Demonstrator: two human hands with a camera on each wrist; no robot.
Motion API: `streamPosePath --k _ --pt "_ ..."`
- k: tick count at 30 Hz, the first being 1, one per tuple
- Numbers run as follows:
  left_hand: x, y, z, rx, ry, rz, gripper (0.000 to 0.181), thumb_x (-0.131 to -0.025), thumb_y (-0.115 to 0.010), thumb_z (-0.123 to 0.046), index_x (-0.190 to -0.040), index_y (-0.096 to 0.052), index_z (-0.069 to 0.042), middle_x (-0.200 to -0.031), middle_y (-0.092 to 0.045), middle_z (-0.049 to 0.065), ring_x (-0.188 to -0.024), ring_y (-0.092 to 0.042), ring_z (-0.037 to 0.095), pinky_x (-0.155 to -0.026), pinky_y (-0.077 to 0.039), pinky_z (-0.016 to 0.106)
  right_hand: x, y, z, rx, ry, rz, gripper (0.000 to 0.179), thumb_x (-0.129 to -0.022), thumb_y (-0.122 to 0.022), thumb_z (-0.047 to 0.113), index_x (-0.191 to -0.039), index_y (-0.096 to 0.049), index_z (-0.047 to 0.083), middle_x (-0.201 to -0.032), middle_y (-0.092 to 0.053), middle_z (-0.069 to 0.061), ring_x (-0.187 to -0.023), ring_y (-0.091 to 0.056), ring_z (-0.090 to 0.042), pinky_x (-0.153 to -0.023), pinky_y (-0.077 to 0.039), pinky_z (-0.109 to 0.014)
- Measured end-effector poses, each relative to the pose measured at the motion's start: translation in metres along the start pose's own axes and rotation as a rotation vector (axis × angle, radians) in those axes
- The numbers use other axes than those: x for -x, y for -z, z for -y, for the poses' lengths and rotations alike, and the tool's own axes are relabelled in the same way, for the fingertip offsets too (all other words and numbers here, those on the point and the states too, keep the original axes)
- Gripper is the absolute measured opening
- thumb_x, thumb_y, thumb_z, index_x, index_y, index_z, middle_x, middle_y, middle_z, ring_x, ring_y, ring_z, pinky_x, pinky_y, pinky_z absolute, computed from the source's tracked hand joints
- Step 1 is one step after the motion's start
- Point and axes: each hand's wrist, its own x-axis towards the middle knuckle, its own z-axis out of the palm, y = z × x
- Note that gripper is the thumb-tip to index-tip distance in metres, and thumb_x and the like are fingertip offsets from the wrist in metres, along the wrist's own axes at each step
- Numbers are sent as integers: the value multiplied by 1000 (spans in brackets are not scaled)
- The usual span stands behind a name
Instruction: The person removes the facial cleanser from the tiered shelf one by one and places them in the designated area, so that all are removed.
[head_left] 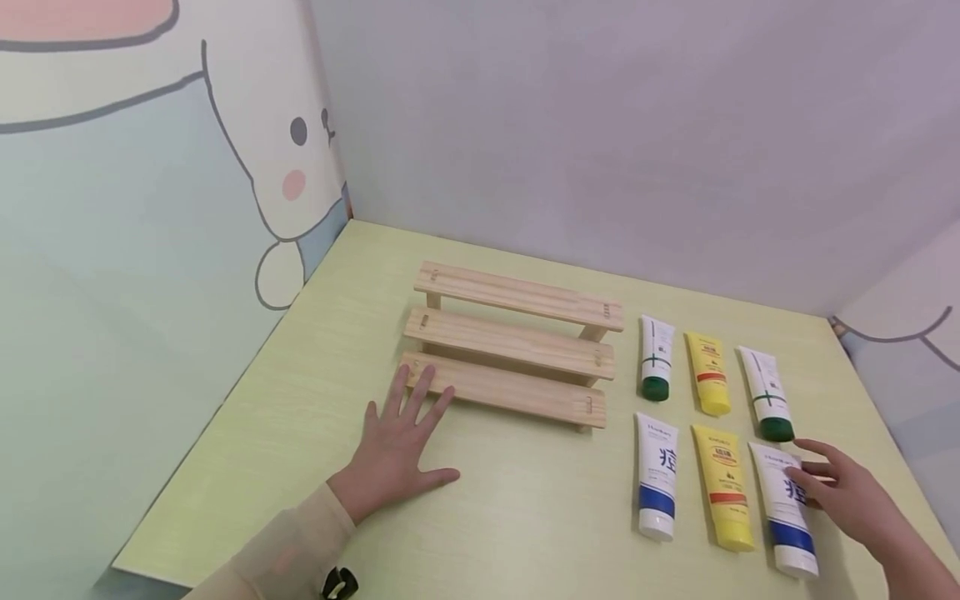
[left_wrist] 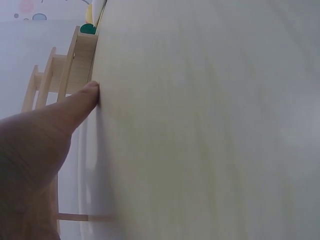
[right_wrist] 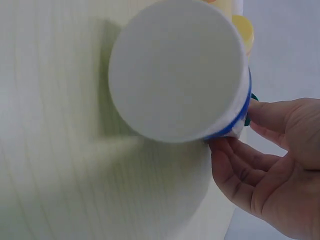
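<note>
My left hand [head_left: 401, 454] lies with fingers spread on the table, its fingertips at the left end of the lowest step of a three-tier wooden rack [head_left: 502, 387]. In the left wrist view, the thumb [left_wrist: 75, 107] stretches along the tabletop beside the rack. At the right, my right hand [head_left: 843, 492] pinches the upper part of a white squeeze tube with a blue band [head_left: 783, 508], thumb on top and fingers at its right side. That tube lies flat, its broad white cap [right_wrist: 177, 70] filling the right wrist view.
Left of the held tube lie a yellow tube [head_left: 723, 487] and another white-and-blue tube [head_left: 657, 475]. Behind them are a green-capped white tube [head_left: 657, 354], a yellow tube [head_left: 708, 371] and a second green-capped tube [head_left: 765, 392]. Curtain-like walls [head_left: 585, 125] border the pale table [head_left: 517, 500].
</note>
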Motion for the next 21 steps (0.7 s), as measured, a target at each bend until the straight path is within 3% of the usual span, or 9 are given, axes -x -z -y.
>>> streamPosePath --k 8,18,21 --pt "0 -1 3 -12 -13 -7 107 -83 -73 -73 -167 -30 -21 -177 -11 15 -161 -7 49 -103 -38 83 10 -3 9 109 -26 -110 78 -106 -61 41 -148 -30 -17 -131 -54 -46 -111 -62 -59 -76 -62 -52" --pt "0 7 4 12 -19 -6 102 -86 -73 -69 -165 -33 -19 -176 -15 17 -160 -12 50 -105 -35 84 35 -4 61 128 41 -256 75 -109 -52 45 -154 -31 -11 -136 -50 -45 -116 -56 -62 -75 -62 -55" --pt "-1 13 4 -4 -23 -27 101 -86 -72 -69 -165 -35 -18 -175 -19 17 -159 -17 50 -105 -36 83 45 -8 83 119 117 -318 72 -108 -54 43 -155 -34 -9 -136 -52 -43 -115 -58 -62 -77 -60 -60"
